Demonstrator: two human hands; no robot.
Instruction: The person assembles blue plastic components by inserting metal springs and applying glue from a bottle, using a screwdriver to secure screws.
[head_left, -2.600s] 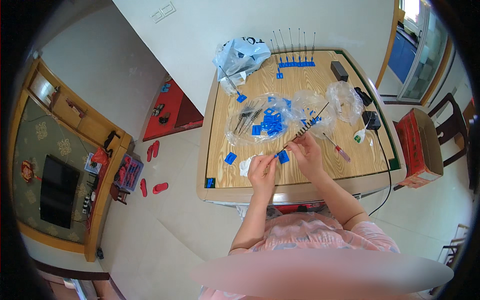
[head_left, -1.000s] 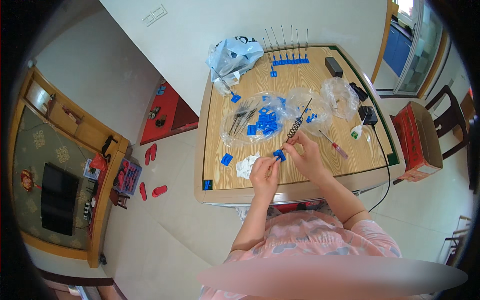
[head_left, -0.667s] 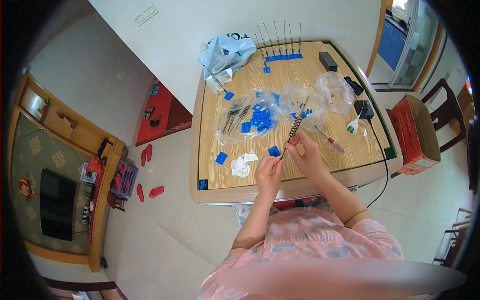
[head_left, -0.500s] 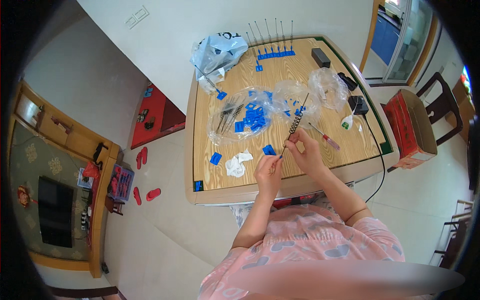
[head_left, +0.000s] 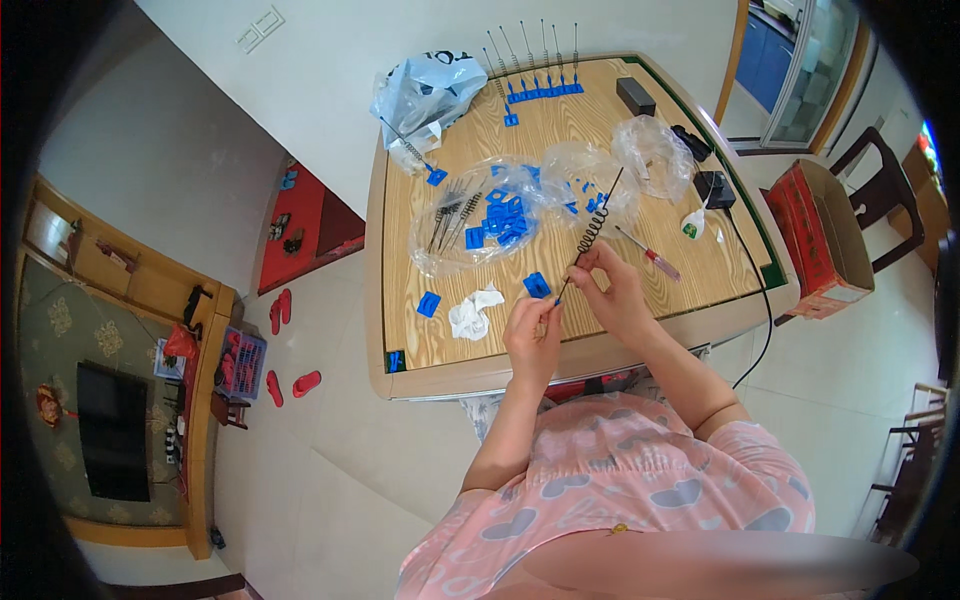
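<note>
**Coiled black rod (head_left: pixel 592 233) pinched in two hands above a wood-grain table (head_left: pixel 560 125)**

In the head view, the left hand (head_left: pixel 533 340) pinches the rod's near end between thumb and fingers; the right hand (head_left: pixel 612 300) grips it just below the coil. The rod slants over the table's near side, its free end pointing far and right. A blue plastic base (head_left: pixel 537 285) lies just beyond the left hand, white crumpled tissue (head_left: pixel 474 313) to its left, a screwdriver (head_left: pixel 652 257) to the right.

Farther in, a clear plastic bag (head_left: pixel 425 255) holds more coiled rods and blue pieces. A row of blue bases (head_left: pixel 545 93) with upright rods stands at the far edge, right of a light-blue bag (head_left: pixel 428 95).

Around the table are pale floor tiles (head_left: pixel 330 480), a red cardboard box (head_left: pixel 818 240) on the right, and red slippers (head_left: pixel 281 312) and a television (head_left: pixel 113 430) on the left.
</note>
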